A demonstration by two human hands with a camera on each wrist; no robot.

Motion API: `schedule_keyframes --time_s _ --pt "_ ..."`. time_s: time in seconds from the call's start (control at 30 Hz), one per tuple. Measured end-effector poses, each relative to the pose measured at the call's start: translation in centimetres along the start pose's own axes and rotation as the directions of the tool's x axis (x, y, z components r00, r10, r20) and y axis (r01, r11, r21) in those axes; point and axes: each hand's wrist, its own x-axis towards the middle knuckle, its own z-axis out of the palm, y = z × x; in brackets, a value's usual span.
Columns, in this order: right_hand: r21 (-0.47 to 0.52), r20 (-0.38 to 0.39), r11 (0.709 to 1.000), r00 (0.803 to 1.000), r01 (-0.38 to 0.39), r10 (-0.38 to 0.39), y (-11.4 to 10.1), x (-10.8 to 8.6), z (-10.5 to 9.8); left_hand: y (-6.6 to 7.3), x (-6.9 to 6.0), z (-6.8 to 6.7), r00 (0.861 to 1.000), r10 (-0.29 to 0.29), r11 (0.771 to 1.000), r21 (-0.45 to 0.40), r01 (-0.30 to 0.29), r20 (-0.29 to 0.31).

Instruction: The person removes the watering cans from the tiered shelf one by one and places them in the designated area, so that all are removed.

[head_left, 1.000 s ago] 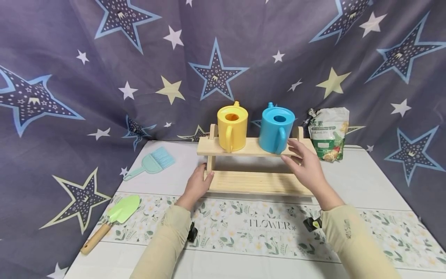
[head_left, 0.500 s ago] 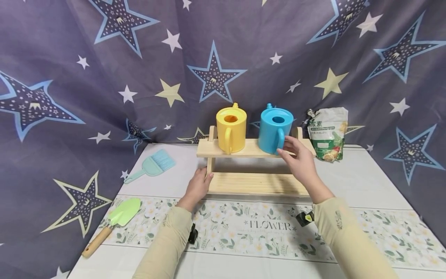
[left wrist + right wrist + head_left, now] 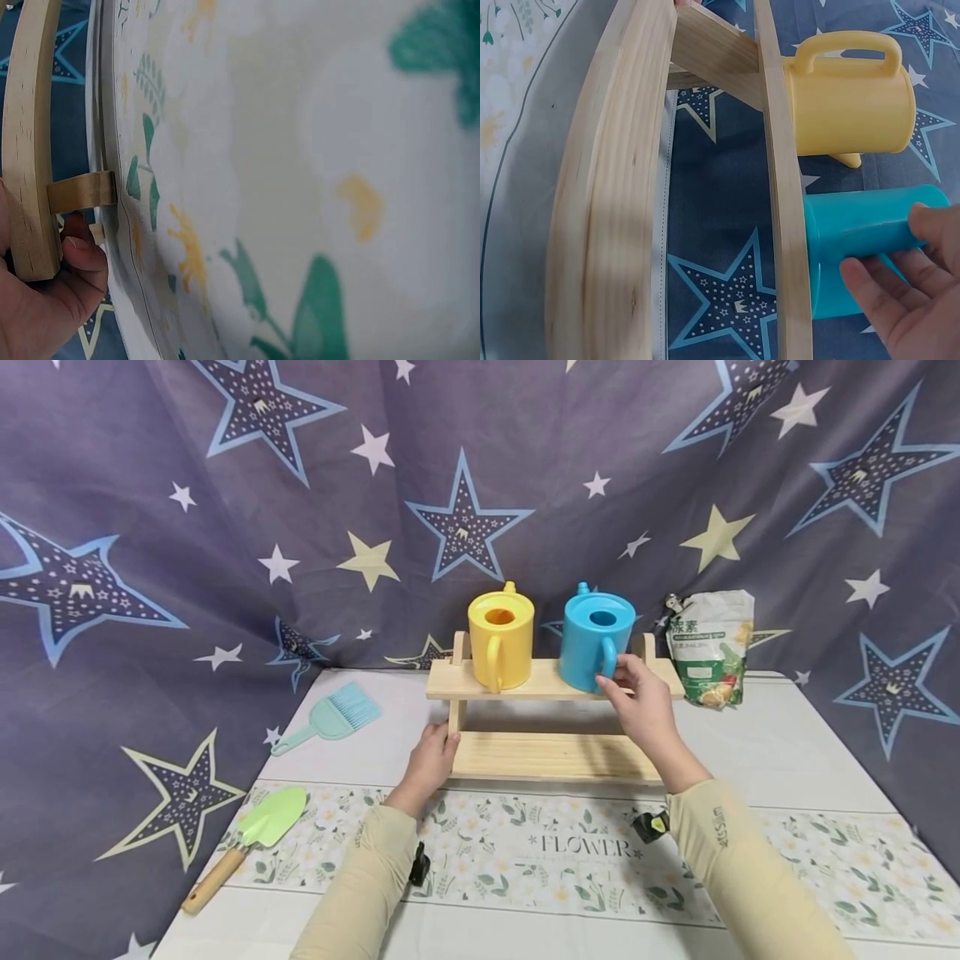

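Note:
A two-tier wooden shelf (image 3: 555,756) stands on the table. On its upper board are two upright watering cans, a yellow one (image 3: 516,647) at left and a blue one (image 3: 585,647) at right, handles towards me. My right hand (image 3: 647,706) has its thumb and fingers around the blue can's handle; the right wrist view shows this hand (image 3: 922,300) close against the blue can (image 3: 847,217). My left hand (image 3: 430,760) holds the shelf's left end, and in the left wrist view its thumb and fingers lie around the wood (image 3: 30,165).
Behind the shelf's right end stands a white and green pouch (image 3: 708,652). A light blue hand brush (image 3: 330,714) and a green trowel with a wooden handle (image 3: 273,818) lie at left. A starry curtain (image 3: 600,527) hangs behind the table.
My right hand has moved left to the blue can's handle and now grips it. The left hand stays at the shelf's left end.

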Motion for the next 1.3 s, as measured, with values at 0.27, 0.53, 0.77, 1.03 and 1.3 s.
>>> schedule_keyframes --time_s 0.27,0.53,0.77,1.03,1.3 --pt "-0.062 -0.003 0.997 0.998 0.055 -0.055 0.4 -0.1 -0.2 0.2 0.0 0.1 1.0 -0.005 1.0 -0.012 0.005 0.009" --pt "-0.086 -0.031 0.993 0.996 0.077 -0.08 0.6 -0.6 -0.7 0.3 -0.1 0.1 1.0 -0.016 1.0 -0.023 0.017 0.024" --pt "-0.083 -0.04 0.994 0.996 0.077 -0.08 0.4 -0.9 -1.3 0.4 -0.1 0.1 0.999 -0.035 0.999 -0.023 0.036 0.029" --pt "-0.087 -0.053 0.991 0.993 0.105 -0.11 0.3 -1.7 -2.3 0.3 -0.1 0.1 0.999 -0.035 0.999 -0.033 0.036 0.031" --pt "-0.091 -0.061 0.99 0.992 0.106 -0.111 0.5 -2.5 -3.5 0.1 0.1 0.0 0.998 -0.039 0.998 -0.044 0.04 0.04"
